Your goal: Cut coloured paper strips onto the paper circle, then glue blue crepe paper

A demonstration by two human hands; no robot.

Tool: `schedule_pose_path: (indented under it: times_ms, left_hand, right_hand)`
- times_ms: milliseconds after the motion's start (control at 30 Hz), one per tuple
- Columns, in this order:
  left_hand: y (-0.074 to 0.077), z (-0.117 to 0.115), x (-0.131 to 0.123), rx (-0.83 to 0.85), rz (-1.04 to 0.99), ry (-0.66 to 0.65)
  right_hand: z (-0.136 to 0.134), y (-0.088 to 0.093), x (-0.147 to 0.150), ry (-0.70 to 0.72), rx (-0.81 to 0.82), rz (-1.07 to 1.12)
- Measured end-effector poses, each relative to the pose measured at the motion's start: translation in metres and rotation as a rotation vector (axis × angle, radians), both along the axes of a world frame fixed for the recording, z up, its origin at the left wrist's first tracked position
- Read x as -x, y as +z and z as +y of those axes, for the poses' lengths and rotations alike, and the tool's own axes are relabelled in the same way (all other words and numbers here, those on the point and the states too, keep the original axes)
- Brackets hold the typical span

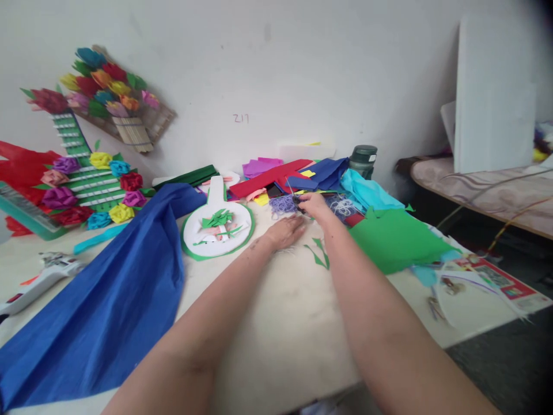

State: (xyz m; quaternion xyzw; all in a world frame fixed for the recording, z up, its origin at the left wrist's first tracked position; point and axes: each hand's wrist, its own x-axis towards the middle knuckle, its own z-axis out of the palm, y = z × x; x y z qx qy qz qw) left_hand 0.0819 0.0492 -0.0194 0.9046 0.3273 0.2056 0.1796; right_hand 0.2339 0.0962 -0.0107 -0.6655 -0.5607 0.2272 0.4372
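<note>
My left hand (285, 231) lies flat on the table, palm down, fingers stretched out and a few white strands beside it. Just beyond it, my right hand (313, 206) closes around the dark handle of what look like scissors (296, 199), a thin blade pointing up and away. Behind both hands is a heap of purple shredded strands (281, 205). Small green paper scraps (318, 253) lie near my right forearm. To the left, a white round cutout with a neck (217, 249), edged in green, carries green leaf-shaped pieces (217, 219).
Blue crepe paper (108, 300) spreads across the left side, near a glue gun (41, 279). Green paper (397, 239) lies at right. Folded coloured papers (276, 180) and a dark green jar (363, 160) stand along the wall. Paper-flower decorations (97, 178) lean at left.
</note>
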Motion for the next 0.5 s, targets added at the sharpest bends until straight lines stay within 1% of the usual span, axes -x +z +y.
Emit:
schedule_pose_path:
  times_ms: [100, 200, 267, 333, 367, 433, 500]
  left_hand:
    - [0.007, -0.008, 0.010, 0.046, -0.013, -0.059]
    - [0.017, -0.018, 0.025, 0.157, -0.006, -0.042]
    - [0.024, -0.023, 0.033, 0.215, -0.110, -0.003]
    - [0.028, -0.027, 0.039, 0.243, -0.217, 0.038]
    - [0.029, -0.028, 0.041, 0.250, -0.233, 0.048]
    - [0.029, -0.032, 0.043, 0.254, -0.172, 0.047]
    - [0.026, -0.035, 0.044, 0.230, -0.041, 0.016]
  right_hand:
    - [-0.003, 0.002, 0.002, 0.038, 0.037, -0.013]
    - [-0.003, 0.002, 0.004, 0.100, 0.064, -0.051]
    - [-0.002, 0.000, 0.005, 0.130, 0.054, -0.105]
    - [0.000, -0.002, 0.005, 0.129, 0.046, -0.161]
    - [0.001, -0.003, 0.005, 0.121, 0.045, -0.186]
    - [0.001, -0.003, 0.006, 0.106, 0.043, -0.224]
    - [-0.002, -0.001, 0.007, 0.117, 0.028, -0.235]
